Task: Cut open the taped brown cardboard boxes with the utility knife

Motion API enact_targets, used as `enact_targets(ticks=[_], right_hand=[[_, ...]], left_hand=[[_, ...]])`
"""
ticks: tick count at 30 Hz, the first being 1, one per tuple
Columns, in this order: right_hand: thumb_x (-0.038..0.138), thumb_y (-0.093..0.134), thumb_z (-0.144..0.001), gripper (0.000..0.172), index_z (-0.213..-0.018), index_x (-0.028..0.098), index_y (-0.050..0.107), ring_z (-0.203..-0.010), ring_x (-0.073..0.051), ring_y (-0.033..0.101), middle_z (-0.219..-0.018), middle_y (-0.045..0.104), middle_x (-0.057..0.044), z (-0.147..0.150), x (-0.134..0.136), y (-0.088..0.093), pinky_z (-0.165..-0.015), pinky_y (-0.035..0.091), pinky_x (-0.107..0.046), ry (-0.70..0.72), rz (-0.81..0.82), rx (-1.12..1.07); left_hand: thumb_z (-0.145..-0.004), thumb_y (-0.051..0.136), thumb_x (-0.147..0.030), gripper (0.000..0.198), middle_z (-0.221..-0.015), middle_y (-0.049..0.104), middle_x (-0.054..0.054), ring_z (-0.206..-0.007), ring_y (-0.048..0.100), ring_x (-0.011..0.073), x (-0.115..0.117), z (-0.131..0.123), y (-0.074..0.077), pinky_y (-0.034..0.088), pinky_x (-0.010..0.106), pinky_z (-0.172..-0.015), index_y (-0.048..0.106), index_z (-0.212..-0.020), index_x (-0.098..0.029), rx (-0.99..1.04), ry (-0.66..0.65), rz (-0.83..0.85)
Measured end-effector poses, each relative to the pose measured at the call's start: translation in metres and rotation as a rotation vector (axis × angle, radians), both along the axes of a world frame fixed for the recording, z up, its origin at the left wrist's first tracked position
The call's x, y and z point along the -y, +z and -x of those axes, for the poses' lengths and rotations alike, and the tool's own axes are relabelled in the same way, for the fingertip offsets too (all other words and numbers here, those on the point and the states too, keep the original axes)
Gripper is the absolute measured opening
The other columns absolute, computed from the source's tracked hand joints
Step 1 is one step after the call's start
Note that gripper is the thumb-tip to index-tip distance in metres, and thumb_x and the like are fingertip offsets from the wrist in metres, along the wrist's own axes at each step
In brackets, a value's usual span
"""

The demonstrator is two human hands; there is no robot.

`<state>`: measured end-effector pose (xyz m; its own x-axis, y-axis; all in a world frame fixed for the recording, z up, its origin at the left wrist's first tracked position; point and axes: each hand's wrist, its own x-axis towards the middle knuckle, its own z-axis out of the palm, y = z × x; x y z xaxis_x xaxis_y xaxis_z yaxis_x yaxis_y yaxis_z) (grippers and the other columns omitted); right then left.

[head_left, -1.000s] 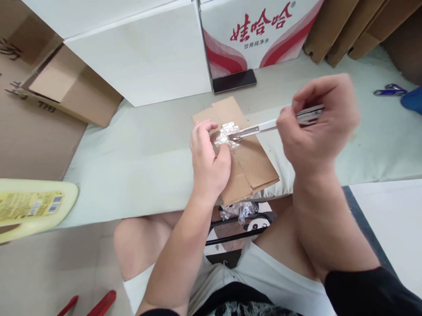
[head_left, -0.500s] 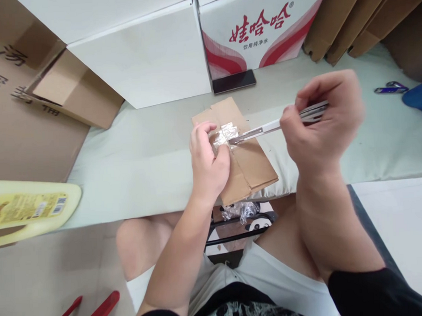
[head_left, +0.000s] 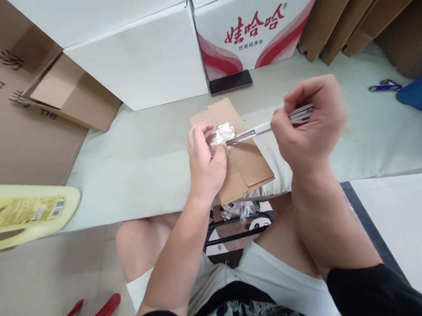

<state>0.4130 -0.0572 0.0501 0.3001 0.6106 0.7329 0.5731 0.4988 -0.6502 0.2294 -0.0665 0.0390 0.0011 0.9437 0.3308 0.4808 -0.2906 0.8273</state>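
Note:
A flattened piece of folded cardboard (head_left: 251, 162) lies at a slant on the pale green covered surface. Crinkled clear tape (head_left: 224, 132) sticks to its middle, across the seam. My left hand (head_left: 208, 153) presses the cardboard's left side, fingers curled and thumb beside the tape. In my right hand (head_left: 310, 121) is a slim white utility knife (head_left: 257, 129), held in a closed fist above the cardboard's right side. Its metal tip points left and meets the tape close to my left thumb. My fingers hide part of the knife's handle.
A phone (head_left: 230, 82) lies against a white and red carton (head_left: 254, 35) at the back. Brown cardboard boxes (head_left: 78, 96) stand left, and folded cartons (head_left: 331, 22) lean right. A yellow bottle (head_left: 34, 210) is at the left edge. Batteries (head_left: 385, 86) lie beside a blue object (head_left: 418, 97).
My right hand has moved slightly left and down with the knife, and its tip has shifted little on the tape. My left hand keeps its place on the cardboard. The view has shifted slightly.

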Motion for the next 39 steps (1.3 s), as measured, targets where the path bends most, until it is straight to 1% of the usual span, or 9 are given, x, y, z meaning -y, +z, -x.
enact_targets(ticks=[4,11,16,19,26,29,33,36,39], right_hand=[[0.02,0.064,-0.086,0.01,-0.091,0.025,0.057,-0.068,-0.014,0.054,-0.082,0.06,0.001,0.006,0.001,0.001,-0.063,0.052,-0.03,0.013,0.083,0.034],[0.012,0.067,-0.077,0.019,-0.086,0.025,0.058,-0.064,-0.012,0.052,-0.075,0.056,0.003,-0.015,-0.003,0.006,-0.059,0.048,-0.028,-0.075,-0.006,0.006],[0.014,0.066,-0.081,0.014,-0.088,0.025,0.058,-0.062,-0.011,0.052,-0.076,0.057,0.004,-0.003,-0.003,0.0,-0.057,0.049,-0.027,0.015,0.03,0.002],[0.018,0.065,-0.084,0.011,-0.088,0.025,0.058,-0.063,-0.012,0.052,-0.079,0.06,0.003,0.003,-0.003,-0.001,-0.059,0.051,-0.028,0.018,0.097,0.008],[0.012,0.065,-0.078,0.017,-0.088,0.024,0.057,-0.063,-0.011,0.049,-0.076,0.056,0.004,-0.009,-0.003,0.0,-0.058,0.045,-0.027,-0.005,-0.017,-0.049],[0.014,0.064,-0.081,0.013,-0.087,0.025,0.058,-0.064,-0.012,0.052,-0.078,0.059,0.003,-0.005,0.0,0.001,-0.059,0.048,-0.029,-0.005,0.066,-0.008],[0.018,0.061,-0.086,0.008,-0.089,0.025,0.059,-0.068,-0.014,0.056,-0.082,0.063,0.0,0.001,0.004,0.004,-0.065,0.054,-0.032,0.061,0.216,0.023],[0.018,0.06,-0.087,0.008,-0.09,0.025,0.059,-0.071,-0.015,0.058,-0.085,0.064,0.0,-0.003,0.005,0.006,-0.067,0.054,-0.033,0.086,0.23,0.002],[0.016,0.061,-0.085,0.01,-0.089,0.025,0.058,-0.07,-0.015,0.057,-0.081,0.06,0.001,-0.009,0.005,0.009,-0.065,0.05,-0.032,0.059,0.155,-0.03]], left_hand=[[-0.084,0.055,-0.004,0.04,-0.127,0.061,0.006,-0.128,0.056,0.024,0.0,0.0,-0.002,0.044,0.044,-0.116,0.051,-0.116,-0.028,0.001,0.005,-0.013],[-0.084,0.055,-0.004,0.041,-0.127,0.061,0.005,-0.128,0.057,0.0234,0.0,0.001,-0.001,0.045,0.042,-0.116,0.052,-0.116,-0.028,0.015,-0.009,-0.001],[-0.083,0.055,-0.003,0.041,-0.126,0.061,0.006,-0.127,0.057,0.0247,-0.001,0.0,0.0,0.044,0.044,-0.116,0.051,-0.116,-0.028,-0.001,0.003,-0.006],[-0.084,0.056,-0.003,0.04,-0.126,0.061,0.006,-0.128,0.057,0.0249,0.0,0.0,0.0,0.044,0.044,-0.116,0.052,-0.116,-0.028,0.003,0.003,0.003],[-0.084,0.055,-0.002,0.04,-0.126,0.06,0.006,-0.127,0.057,0.0231,0.0,0.0,0.0,0.045,0.042,-0.115,0.052,-0.116,-0.027,0.018,-0.008,0.0],[-0.083,0.055,-0.003,0.041,-0.126,0.061,0.006,-0.129,0.056,0.0234,0.0,0.0,0.0,0.044,0.042,-0.117,0.052,-0.116,-0.026,0.015,0.001,-0.003],[-0.083,0.056,-0.003,0.042,-0.127,0.062,0.006,-0.137,0.053,0.0238,0.0,0.0,-0.001,0.038,0.044,-0.123,0.053,-0.118,-0.026,0.021,0.019,0.005],[-0.083,0.056,-0.004,0.042,-0.128,0.062,0.006,-0.14,0.051,0.0243,0.0,0.0,-0.003,0.035,0.046,-0.126,0.054,-0.118,-0.026,0.038,0.028,0.012],[-0.083,0.055,-0.004,0.041,-0.128,0.062,0.006,-0.143,0.049,0.0246,0.0,0.0,-0.003,0.035,0.045,-0.126,0.054,-0.117,-0.026,0.054,0.035,0.015]])
